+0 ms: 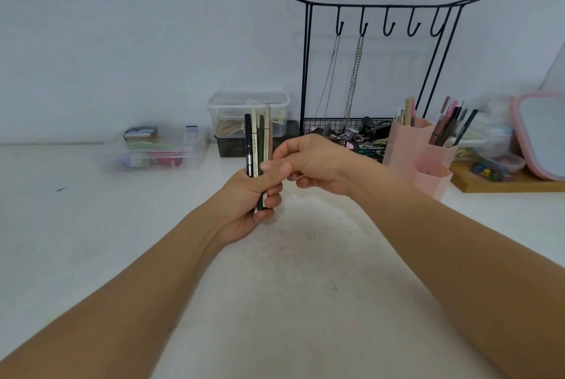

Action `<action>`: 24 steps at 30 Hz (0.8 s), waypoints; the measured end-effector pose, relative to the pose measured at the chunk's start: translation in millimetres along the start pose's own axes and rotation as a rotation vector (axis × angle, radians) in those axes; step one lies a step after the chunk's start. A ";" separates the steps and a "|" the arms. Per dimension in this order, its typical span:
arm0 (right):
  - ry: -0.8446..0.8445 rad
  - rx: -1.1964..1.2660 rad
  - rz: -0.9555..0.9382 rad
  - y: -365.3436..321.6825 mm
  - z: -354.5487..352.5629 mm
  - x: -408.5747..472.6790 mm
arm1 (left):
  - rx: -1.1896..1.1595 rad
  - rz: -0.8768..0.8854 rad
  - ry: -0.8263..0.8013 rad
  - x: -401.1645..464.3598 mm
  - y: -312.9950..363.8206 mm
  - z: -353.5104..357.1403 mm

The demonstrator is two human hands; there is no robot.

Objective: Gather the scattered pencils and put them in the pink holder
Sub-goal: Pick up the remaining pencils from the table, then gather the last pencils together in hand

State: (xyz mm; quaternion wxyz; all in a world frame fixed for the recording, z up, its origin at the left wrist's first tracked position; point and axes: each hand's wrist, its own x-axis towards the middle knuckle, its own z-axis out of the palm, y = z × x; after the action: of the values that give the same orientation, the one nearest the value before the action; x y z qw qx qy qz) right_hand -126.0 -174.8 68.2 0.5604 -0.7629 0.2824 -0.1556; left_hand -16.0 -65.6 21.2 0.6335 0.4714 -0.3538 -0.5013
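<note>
Item: bundle of pencils (258,146), four or five slim sticks, black, cream, dark green and pale pink, held upright above the white desk (305,287), left of centre.

Left hand (253,204): fingers and thumb curled round the lower half of the bundle; the ends poke out just under the fist.

Right hand (308,164): meets the bundle from the right, thumb tip touching the sticks and the left thumb; whether its curled fingers pinch a pencil or only steady the bunch cannot be told.

Destination: pink holder (419,158), stepped compartments, standing to the right, well apart from the bundle. Its two taller compartments already carry pens and pencils; the lowest front one looks free.

Nearby: black wire rack (379,17) with hanging chains, just behind the holder; clear tubs (153,149) at the back left.

Risks, as judged:
- Bundle uneven at both ends; a loose stick could slide out through the fist during the carry.
- Dropping all at once into a crowded compartment may jam or bounce one out.
- A wide swing could snag the chains or tip the light holder.
</note>
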 end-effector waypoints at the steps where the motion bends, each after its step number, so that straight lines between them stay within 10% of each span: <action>1: -0.023 0.075 -0.006 0.0 -1.2 0.0 | -0.012 0.001 -0.001 0.5 0.5 0.0; 7: -0.090 0.335 -0.145 -11.3 5.1 -4.4 | 0.267 0.073 0.051 -0.5 -9.3 8.6; 16: 0.185 0.111 -0.276 -4.6 27.4 -7.1 | 0.701 0.330 0.209 8.1 -21.3 13.1; 24: 0.300 0.216 -0.278 20.8 28.2 -6.6 | 0.821 0.268 0.049 12.0 -30.1 4.4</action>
State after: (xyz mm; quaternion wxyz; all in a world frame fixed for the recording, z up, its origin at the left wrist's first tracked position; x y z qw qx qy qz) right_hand -120.9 -153.6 40.0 0.5635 -0.6985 0.2366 -0.3722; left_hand -26.2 -79.9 -6.4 0.4611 0.6461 -0.5666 -0.2212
